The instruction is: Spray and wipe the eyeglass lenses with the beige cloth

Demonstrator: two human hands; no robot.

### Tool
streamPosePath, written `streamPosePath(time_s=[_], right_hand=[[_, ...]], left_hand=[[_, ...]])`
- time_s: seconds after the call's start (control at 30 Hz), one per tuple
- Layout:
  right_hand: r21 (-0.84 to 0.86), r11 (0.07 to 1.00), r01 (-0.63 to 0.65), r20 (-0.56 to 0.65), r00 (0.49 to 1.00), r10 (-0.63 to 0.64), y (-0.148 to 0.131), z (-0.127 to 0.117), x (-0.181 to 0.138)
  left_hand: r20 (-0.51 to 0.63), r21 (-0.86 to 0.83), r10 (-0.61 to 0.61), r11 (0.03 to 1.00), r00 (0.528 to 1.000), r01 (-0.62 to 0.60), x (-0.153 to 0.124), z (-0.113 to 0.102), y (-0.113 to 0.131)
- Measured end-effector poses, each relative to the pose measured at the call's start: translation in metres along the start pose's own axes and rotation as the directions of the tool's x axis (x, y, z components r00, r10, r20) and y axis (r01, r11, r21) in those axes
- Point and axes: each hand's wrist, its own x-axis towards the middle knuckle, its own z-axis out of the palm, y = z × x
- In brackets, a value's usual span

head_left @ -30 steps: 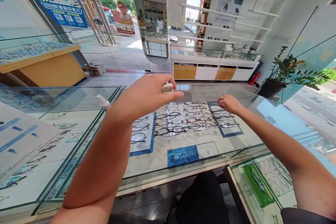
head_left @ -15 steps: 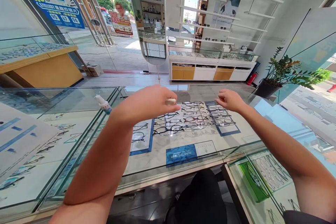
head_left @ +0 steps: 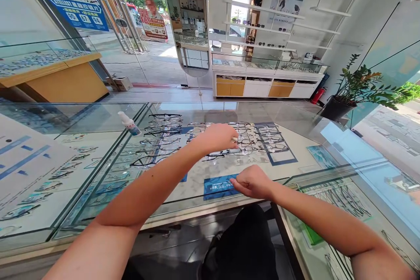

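Note:
My left hand (head_left: pixel 216 138) is closed over the middle of the glass display case (head_left: pixel 183 199), above rows of eyeglasses (head_left: pixel 274 140). A small off-white object (head_left: pixel 234 139) shows at its curled fingers; its kind is not clear. Closer to the case's front edge, my right hand (head_left: pixel 254 182) forms a fist, with whatever may be inside it hidden. Beneath that fist is a blue printed card (head_left: pixel 216 188), partly covered. Whether the eyeglasses lie on or under the glass, I cannot tell.
A white spray bottle (head_left: pixel 129 123) is at the left, beside a printed sheet (head_left: pixel 26 162). At lower right, another glass case (head_left: pixel 341 201) holds more frames. Beyond the counter are a tall mirror (head_left: pixel 190 22), a shelf cabinet (head_left: pixel 259 87) and a potted plant (head_left: pixel 337 105).
My left hand has moved right and slightly lower, still with the off-white object. My right hand has come left and down from above the eyeglasses toward the front edge, staying closed.

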Motion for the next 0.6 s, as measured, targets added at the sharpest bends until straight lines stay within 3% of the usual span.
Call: streamPosePath(time_s=[0.17,0.37,0.6], right_hand=[[0.089,0.994,-0.063,0.114,0.992,0.052,0.003,-0.01,0.003],[0.086,0.994,-0.07,0.159,0.986,0.055,0.002,-0.009,0.004],[0.11,0.994,-0.005,0.072,0.997,-0.003,0.012,0.001,0.003]], left_hand=[[-0.012,0.047,0.05,0.998,0.999,-0.049,0.016,0.026,0.01],[-0.022,0.095,0.062,0.994,0.998,-0.059,0.03,0.053,0.014],[-0.062,0.078,0.081,0.994,0.995,-0.076,0.036,0.069,0.015]])
